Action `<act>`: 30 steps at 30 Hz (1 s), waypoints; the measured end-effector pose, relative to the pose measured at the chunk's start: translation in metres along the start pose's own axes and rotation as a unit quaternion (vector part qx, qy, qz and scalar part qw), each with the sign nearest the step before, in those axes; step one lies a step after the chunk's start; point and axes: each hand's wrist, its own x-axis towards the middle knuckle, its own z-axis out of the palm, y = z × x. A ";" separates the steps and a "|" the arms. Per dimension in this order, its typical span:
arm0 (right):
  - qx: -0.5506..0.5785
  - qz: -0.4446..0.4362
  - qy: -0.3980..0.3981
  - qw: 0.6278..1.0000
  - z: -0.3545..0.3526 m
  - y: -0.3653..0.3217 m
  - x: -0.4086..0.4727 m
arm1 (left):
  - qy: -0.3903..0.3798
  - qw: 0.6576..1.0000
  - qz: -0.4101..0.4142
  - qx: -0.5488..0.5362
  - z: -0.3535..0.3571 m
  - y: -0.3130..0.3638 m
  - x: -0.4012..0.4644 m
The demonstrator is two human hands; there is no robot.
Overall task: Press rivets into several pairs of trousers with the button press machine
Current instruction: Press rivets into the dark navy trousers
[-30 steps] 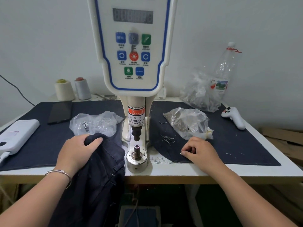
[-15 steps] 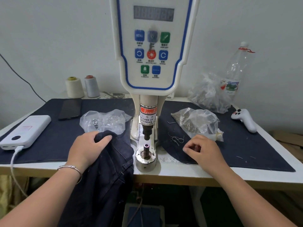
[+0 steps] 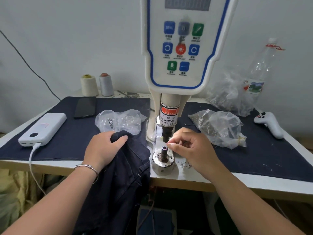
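Note:
The button press machine point(image 3: 181, 48) stands at the table's middle, its black punch point(image 3: 166, 133) above the round lower die point(image 3: 163, 160). Dark blue trousers point(image 3: 122, 175) hang over the table's front edge left of the die. My left hand point(image 3: 103, 148) grips a bunched fold of them. My right hand point(image 3: 189, 148) is beside the die post, its thumb and forefinger pinching a tiny pale rivet point(image 3: 168, 143) just above and right of the post's tip. A clear bag of metal parts point(image 3: 218, 128) lies right of the machine, another bag point(image 3: 120, 121) to the left.
A white power bank point(image 3: 44, 128) with a cable and a black phone point(image 3: 85, 107) lie at the left. Two thread cones point(image 3: 96, 84) stand at the back. A plastic bottle point(image 3: 260, 68), another bag point(image 3: 232, 94) and a white controller point(image 3: 269, 122) sit at the right. A foot pedal point(image 3: 155, 219) is below.
My right hand lifted off the cloth near the right bag and moved left to the die post, now pinching a small rivet. The left hand kept its hold on the trousers.

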 end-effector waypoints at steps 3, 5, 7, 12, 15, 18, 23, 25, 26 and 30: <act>-0.002 0.006 -0.009 1.000 0.002 0.000 0.003 | 0.000 1.000 0.002 -0.005 0.000 0.000 0.000; -0.014 0.009 -0.013 1.000 0.003 0.000 0.004 | 0.001 1.000 0.003 -0.005 0.000 0.000 0.000; -0.030 0.007 -0.016 0.999 0.003 0.000 0.006 | 0.001 1.000 0.001 -0.007 -0.001 0.001 -0.001; -0.060 -0.006 -0.020 0.998 0.002 0.001 0.007 | 0.000 1.000 -0.001 -0.006 -0.002 0.002 -0.002; -0.071 -0.010 -0.023 0.997 0.001 0.002 0.007 | -0.001 1.000 0.001 -0.006 -0.002 0.001 -0.001; -0.072 -0.005 -0.025 0.997 0.001 0.003 0.008 | 0.000 1.000 0.003 -0.008 -0.002 0.001 -0.001; -0.065 0.003 -0.026 0.998 0.000 0.001 0.005 | 0.001 1.000 0.006 -0.004 -0.001 -0.001 0.000; -0.047 0.002 -0.007 0.999 -0.001 -0.002 0.000 | -0.004 1.000 0.002 0.000 -0.001 0.000 0.000; -0.034 -0.003 0.010 0.999 -0.003 -0.004 -0.004 | -0.008 1.000 0.000 0.000 -0.002 0.001 -0.001; -0.006 -0.005 0.072 0.997 -0.013 -0.010 -0.040 | -0.119 0.983 -0.050 -0.133 -0.025 0.008 -0.006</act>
